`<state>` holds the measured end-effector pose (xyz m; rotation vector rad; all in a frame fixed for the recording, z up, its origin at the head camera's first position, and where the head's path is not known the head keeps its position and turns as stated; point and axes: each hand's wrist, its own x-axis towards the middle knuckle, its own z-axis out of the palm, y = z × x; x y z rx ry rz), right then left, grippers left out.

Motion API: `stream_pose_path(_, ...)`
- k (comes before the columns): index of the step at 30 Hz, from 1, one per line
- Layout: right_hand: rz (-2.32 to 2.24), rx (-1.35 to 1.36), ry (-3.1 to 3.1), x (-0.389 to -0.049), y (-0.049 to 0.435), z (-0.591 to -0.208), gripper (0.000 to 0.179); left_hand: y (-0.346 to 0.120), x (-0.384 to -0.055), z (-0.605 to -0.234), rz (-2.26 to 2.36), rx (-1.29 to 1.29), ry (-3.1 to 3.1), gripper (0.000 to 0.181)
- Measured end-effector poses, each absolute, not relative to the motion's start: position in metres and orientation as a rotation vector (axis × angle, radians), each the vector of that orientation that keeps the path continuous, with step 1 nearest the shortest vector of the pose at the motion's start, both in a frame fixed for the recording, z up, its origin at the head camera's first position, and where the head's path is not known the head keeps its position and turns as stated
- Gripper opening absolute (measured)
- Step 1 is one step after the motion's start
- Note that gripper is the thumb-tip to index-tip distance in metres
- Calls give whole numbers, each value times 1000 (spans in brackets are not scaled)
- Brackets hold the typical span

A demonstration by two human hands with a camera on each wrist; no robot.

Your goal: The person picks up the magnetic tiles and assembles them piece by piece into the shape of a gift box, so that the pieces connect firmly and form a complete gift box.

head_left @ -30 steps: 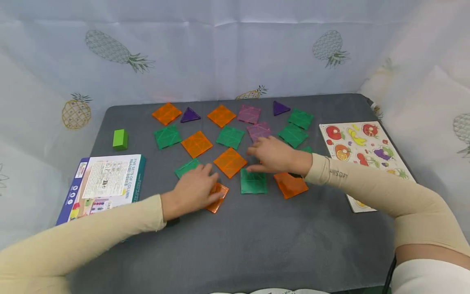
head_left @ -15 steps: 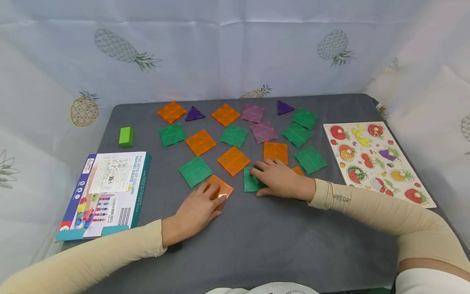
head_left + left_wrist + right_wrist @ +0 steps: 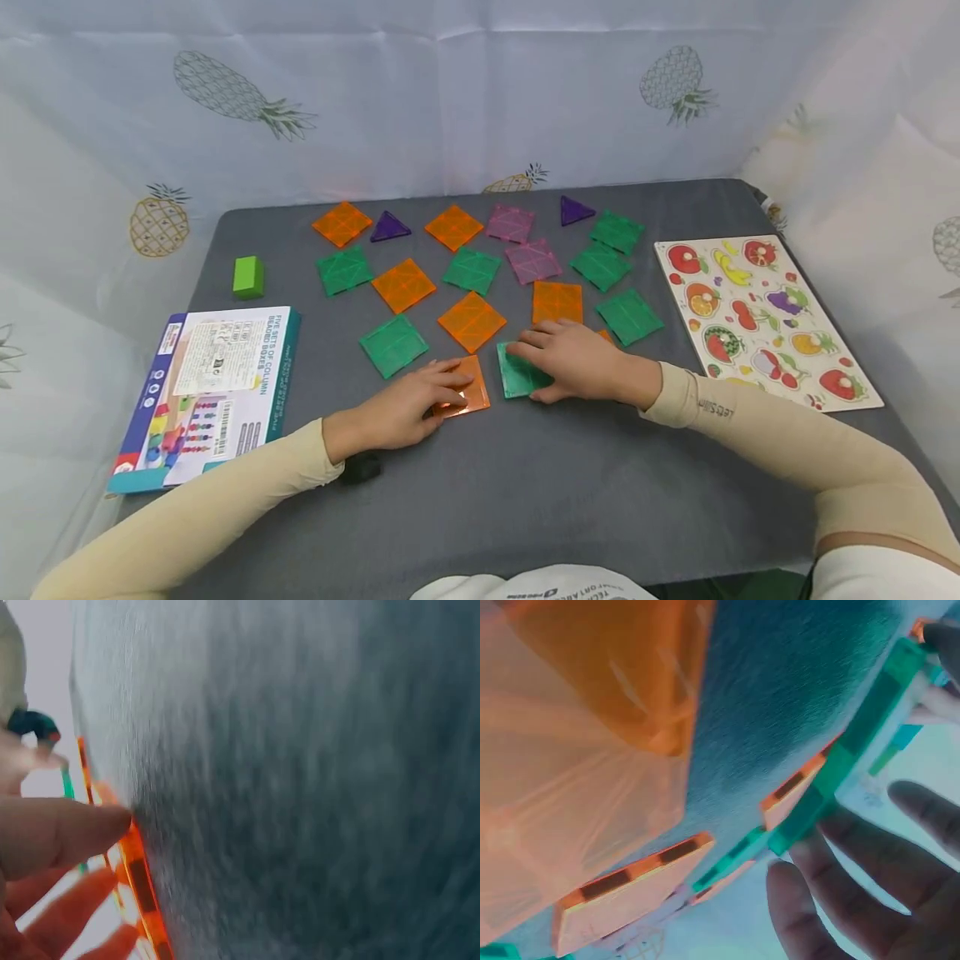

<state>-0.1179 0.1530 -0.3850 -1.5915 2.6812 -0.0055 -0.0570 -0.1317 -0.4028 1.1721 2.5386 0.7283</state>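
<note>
One grey tabletop (image 3: 480, 500) carried everything. On it, a fruit puzzle board (image 3: 761, 325) lay at the right and a boxed bead set (image 3: 202, 392) at the left. Between them the person's two hands worked side by side, each gripping a tile near the middle. The left hand (image 3: 405, 408) pinched an orange square tile (image 3: 477, 390), thumb at its near edge and fingers over the top. The right hand (image 3: 573, 358) gripped a green square tile (image 3: 517, 377) between thumb and fingers. Being square, neither tile had a long axis; their facing sides ran nearly parallel, far ends leaning slightly left, a narrow gap between them. Half a second earlier, the orange one sat cornerwise, like a diamond; it had since turned almost square to the person, while the green one had twisted slightly. Loose square tiles in orange, green and pink (image 3: 534, 262) were scattered beyond. Smallest were two purple triangles (image 3: 390, 227) at the back and a lime-green block (image 3: 248, 277) beyond the box.
</note>
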Motion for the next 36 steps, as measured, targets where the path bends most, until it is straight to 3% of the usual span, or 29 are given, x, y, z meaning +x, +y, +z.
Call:
stream_pose_path(10,3,-1549,2639,-105,142,-393,72,-132,-68,-408,769,1214,2460,42)
stream_pose_path(23,-151,-1499,2633,-114,143,-396,70,-124,-72,-402,684,1250,2560,27)
stream_pose_path(28,-260,-1281,2800,-151,153,-384,56,-110,-97,-394,660,1032,2822,33)
stream_pose_path(32,-87,-958,2849,-174,162,-375,65,-98,-119,-391,512,783,3024,38)
stream_pose_path(36,-10,-804,2765,-180,168,-372,74,-86,-131,-388,364,720,3064,40)
